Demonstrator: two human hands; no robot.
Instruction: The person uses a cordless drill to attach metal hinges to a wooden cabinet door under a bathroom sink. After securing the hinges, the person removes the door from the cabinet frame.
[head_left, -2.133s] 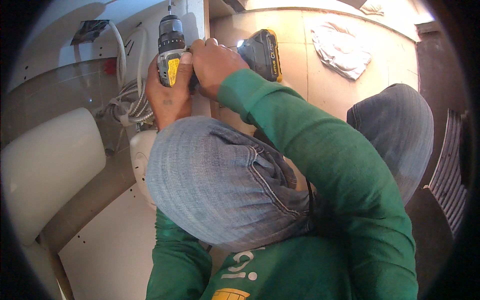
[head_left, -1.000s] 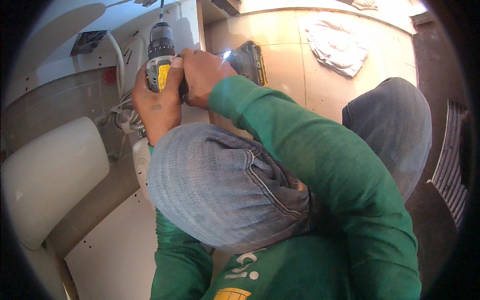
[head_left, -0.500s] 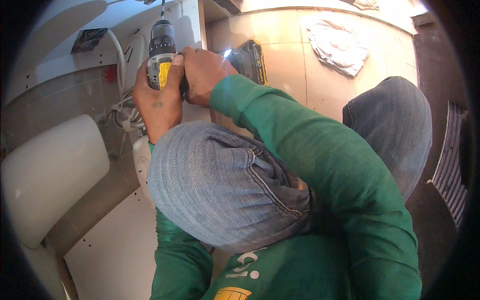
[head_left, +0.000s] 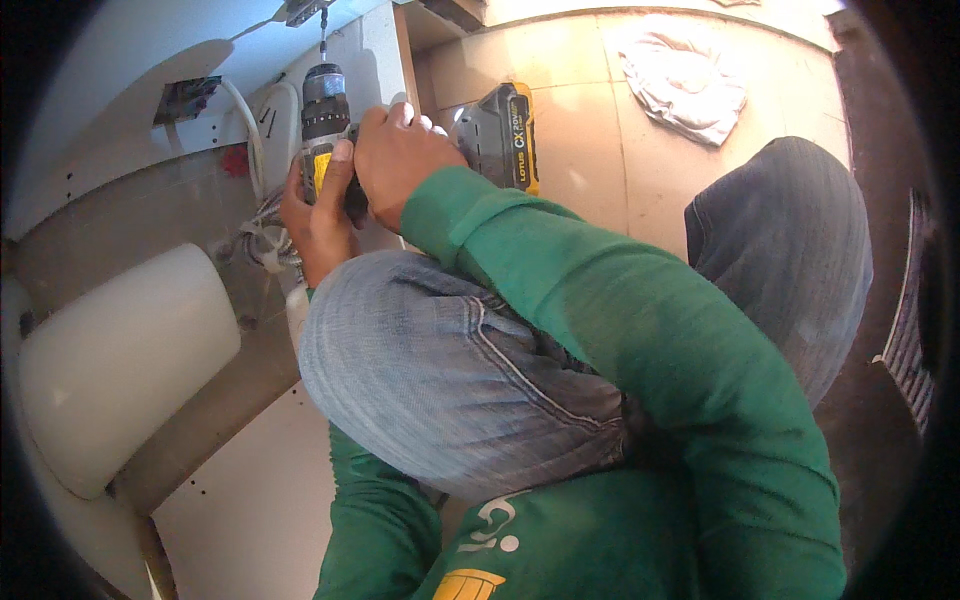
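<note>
Head view: the grey-and-black cordless drill (head_left: 323, 122) is held left of the white upright panel's (head_left: 374, 45) brown edge; stiff, likely heaviest at the black-and-yellow battery (head_left: 503, 138). The left hand (head_left: 325, 215) has fingers clasping its body, the best hold; the right hand (head_left: 408, 155) curls at the handle, fingers partly hidden; room opens rightward over beige tiled floor (head_left: 572, 80)

1. Shirt (head_left: 590, 535): green, long-sleeved, creased.
2. Cuff (head_left: 430, 212): green, ending the shirt's right sleeve.
3. White print (head_left: 494, 512) and yellow print (head_left: 470, 585): on the shirt's front.
4. Jeans (head_left: 400, 370): faded blue-grey, beyond the shirt, pale-stitched.
</note>
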